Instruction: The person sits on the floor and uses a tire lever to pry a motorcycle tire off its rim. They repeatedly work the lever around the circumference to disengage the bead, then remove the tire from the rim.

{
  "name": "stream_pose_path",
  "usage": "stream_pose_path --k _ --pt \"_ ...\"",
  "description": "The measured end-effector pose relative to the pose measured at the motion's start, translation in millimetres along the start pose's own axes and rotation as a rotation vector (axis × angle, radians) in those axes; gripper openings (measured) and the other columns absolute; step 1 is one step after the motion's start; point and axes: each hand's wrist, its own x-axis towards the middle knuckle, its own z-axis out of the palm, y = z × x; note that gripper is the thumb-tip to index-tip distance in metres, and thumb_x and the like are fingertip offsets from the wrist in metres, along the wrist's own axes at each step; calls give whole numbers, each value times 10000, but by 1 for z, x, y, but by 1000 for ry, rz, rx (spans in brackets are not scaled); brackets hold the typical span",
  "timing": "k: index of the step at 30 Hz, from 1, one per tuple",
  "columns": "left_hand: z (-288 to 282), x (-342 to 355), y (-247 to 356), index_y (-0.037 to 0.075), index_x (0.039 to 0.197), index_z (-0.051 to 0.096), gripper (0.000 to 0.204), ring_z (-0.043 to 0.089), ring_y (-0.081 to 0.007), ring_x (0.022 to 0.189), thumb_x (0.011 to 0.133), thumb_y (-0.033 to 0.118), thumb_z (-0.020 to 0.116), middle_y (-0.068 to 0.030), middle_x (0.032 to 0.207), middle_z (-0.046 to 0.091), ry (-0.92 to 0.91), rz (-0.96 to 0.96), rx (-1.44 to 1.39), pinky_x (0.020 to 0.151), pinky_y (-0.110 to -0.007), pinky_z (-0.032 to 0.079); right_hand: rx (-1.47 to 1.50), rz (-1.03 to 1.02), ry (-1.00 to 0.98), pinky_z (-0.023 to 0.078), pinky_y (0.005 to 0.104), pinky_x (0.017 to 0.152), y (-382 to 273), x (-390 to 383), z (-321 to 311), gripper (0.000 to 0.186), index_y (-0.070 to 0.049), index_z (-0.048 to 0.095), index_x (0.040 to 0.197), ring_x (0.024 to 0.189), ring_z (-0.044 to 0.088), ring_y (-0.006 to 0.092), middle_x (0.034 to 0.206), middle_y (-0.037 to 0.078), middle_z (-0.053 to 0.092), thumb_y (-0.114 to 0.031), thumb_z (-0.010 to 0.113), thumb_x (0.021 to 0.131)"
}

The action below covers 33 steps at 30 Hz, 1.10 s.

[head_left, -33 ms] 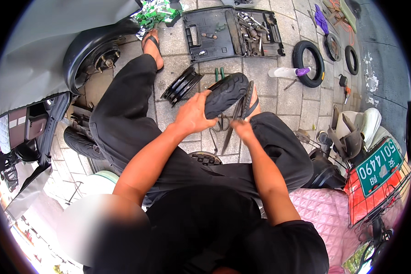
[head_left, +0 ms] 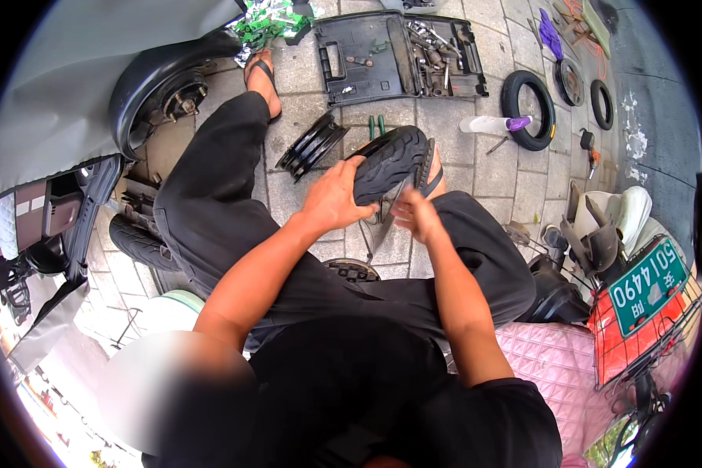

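A small black scooter tyre (head_left: 391,168) stands tilted between my feet, its treaded side toward me. My left hand (head_left: 337,196) is closed on its near left edge, thumb below. On its right side, a long flat metal bar (head_left: 385,226) slants down toward me, slightly blurred. My right hand (head_left: 417,214) has its curled fingers on this bar, partly smeared by motion. My sandalled right foot (head_left: 437,171) is against the tyre's right side. Scissors-like handles behind the bar are mostly hidden by the hands.
A black wheel rim (head_left: 312,147) and green-handled tool (head_left: 377,125) lie beyond the tyre. Farther off is an open toolbox (head_left: 366,58). At right are a white bottle (head_left: 483,124) and another tyre (head_left: 509,109). A wheel hub (head_left: 186,101) is at left, a wire basket (head_left: 647,331) at right.
My right hand has shifted slightly up and left, and the bar's lower end has swung a little left. The tyre and left hand have moved slightly right.
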Motion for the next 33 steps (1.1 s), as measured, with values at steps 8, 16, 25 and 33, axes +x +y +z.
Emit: stream_pose_path --k 8,16,25,33 --pt "-7 26 -69 32 1642 376 1090 404 -421 1503 819 539 880 -282 1525 528 541 -53 170 1271 -584 251 450 -278 -100 610 495 1011 -112 -74 94 593 -14 590 1437 1138 734 311 1249 140 737 -326 805 982" --pt "-49 20 -80 25 1589 460 983 724 -404 1213 735 340 830 -255 1315 738 298 -316 197 1064 -469 556 415 -287 -162 606 443 1029 -78 -72 97 617 13 544 1481 1159 715 283 1328 121 693 -222 798 969" --pt "-76 -7 -37 -39 1514 535 974 730 -421 1199 701 408 832 -304 1279 739 187 -282 155 1055 -464 564 43 -358 -139 589 438 1019 -88 -50 105 783 74 469 1518 1174 710 293 1343 194 677 -279 844 928" --pt "-44 7 -27 -88 1370 564 920 760 -449 1094 709 476 868 -299 1133 768 198 -296 105 983 -475 591 -41 -407 -188 577 390 1028 -87 -45 102 794 97 494 1493 1170 706 278 1347 198 689 -264 872 895"
